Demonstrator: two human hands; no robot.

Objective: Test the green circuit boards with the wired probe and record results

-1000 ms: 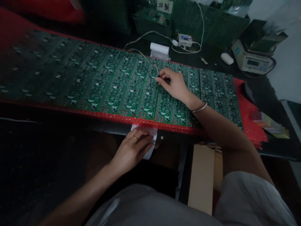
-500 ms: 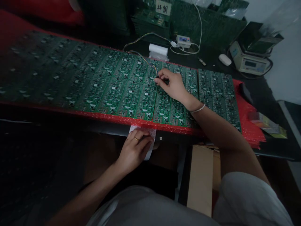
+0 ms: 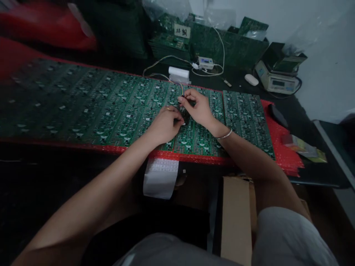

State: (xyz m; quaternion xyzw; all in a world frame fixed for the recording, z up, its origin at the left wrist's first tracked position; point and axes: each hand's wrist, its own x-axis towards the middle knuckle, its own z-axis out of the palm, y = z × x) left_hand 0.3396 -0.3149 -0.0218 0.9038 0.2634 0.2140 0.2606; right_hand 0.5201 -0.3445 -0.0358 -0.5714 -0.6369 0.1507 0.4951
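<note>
Both of our hands meet over the long row of green circuit boards (image 3: 116, 105) that lies on a red padded sheet (image 3: 285, 155) across the dark worktop (image 3: 310, 173). Our right hand (image 3: 198, 109) pinches a small dark connector (image 3: 185, 112) between thumb and fingertips; the connector sits at the end of a thin multicoloured cable (image 3: 166, 77) and is pressed down on one of the boards near the middle of the row. Our left hand (image 3: 165, 123), with a ring on one finger, is curled in a loose fist with its fingertips touching the board just beside the connector; we cannot tell whether anything small is held between them. A bangle circles the right wrist.

From the connector the cable runs back over the boards to a small white meter box (image 3: 205, 62) at the rear of the worktop, just beside a white paper roll (image 3: 179, 72). Behind these stand stacks of more green boards with a paper sign (image 3: 182, 31). Further right sit a beige instrument with a display (image 3: 276, 81) and a white oval object (image 3: 251, 79). A strip of white labels (image 3: 161, 177) hangs over the near edge of the worktop, below our left forearm. A brown cardboard box (image 3: 237, 218) stands by our right knee.
</note>
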